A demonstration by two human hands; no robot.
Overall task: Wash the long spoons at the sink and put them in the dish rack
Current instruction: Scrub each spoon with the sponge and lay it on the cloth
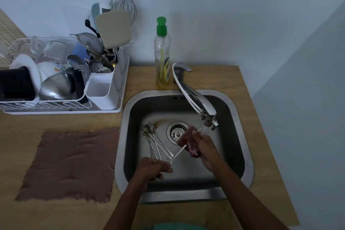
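My left hand pinches the handle end of one long spoon over the steel sink. The spoon slants up to the right into a reddish sponge. My right hand grips that sponge, wrapped round the spoon's bowl end, just below the faucet spout. Several more long spoons lie together on the sink floor, left of the drain. The white dish rack stands on the counter to the left, full of dishes, with a cutlery cup of utensils.
A dish soap bottle with a green cap stands behind the sink beside the faucet base. A brown cloth mat lies on the wooden counter left of the sink. White walls close in behind and on the right.
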